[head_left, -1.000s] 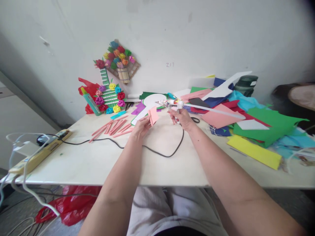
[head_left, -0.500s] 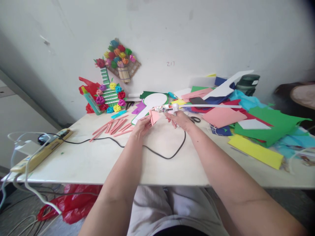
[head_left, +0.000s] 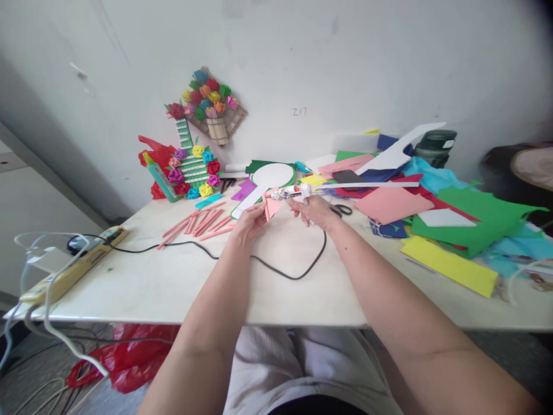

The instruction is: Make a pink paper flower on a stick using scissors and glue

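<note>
My left hand (head_left: 252, 221) is closed on a partly rolled piece of pink paper (head_left: 271, 207), held above the table. Wrapped round the handle of a hot glue gun (head_left: 296, 192) is my right hand (head_left: 314, 211). The gun's nozzle points left and is at the pink paper's upper edge; I cannot tell whether it touches. A long white glue stick (head_left: 367, 185) juts out of the gun's back to the right. Several rolled pink paper sticks (head_left: 207, 222) lie left of my left hand. Behind the hands lies a white round-topped cutout with a green edge (head_left: 273, 174).
A black cord (head_left: 285, 275) loops across the table (head_left: 173, 294) near a yellow power strip (head_left: 82, 262). Scissors (head_left: 343, 210) and piled coloured paper (head_left: 458, 219) lie right. Paper-flower crafts (head_left: 194, 164), a glue bottle (head_left: 161, 180) and a dark green container (head_left: 435, 147) stand at the back.
The glue gun and its stick have shifted slightly left along the pink paper's upper edge. My left hand stays almost still, holding the paper.
</note>
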The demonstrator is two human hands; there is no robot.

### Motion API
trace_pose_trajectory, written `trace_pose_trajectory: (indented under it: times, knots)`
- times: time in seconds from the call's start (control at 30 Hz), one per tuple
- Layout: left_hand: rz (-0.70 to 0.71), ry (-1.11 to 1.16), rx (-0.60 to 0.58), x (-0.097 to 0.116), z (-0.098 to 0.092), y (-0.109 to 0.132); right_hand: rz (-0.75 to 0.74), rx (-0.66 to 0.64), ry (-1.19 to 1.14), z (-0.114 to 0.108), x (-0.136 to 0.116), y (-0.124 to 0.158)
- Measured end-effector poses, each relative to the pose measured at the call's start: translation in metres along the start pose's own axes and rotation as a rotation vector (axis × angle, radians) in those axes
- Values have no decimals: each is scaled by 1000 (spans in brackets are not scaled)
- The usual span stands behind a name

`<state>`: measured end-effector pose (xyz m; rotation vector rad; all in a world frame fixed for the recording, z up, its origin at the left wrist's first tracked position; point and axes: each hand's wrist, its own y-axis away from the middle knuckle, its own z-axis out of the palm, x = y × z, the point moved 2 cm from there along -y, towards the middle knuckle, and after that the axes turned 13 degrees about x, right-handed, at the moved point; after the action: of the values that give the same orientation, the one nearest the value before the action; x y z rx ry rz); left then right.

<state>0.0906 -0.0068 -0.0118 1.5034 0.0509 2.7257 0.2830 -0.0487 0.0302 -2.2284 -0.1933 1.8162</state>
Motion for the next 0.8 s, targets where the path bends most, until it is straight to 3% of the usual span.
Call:
trace_pose_trajectory:
  times: [0.33,0.8]
  knots:
    - [-13,-2,-29,0,2,2,-1,49,11,0,-5,2]
    - [7,1,-26,0,3,3,5,14,1,-1,-3,1]
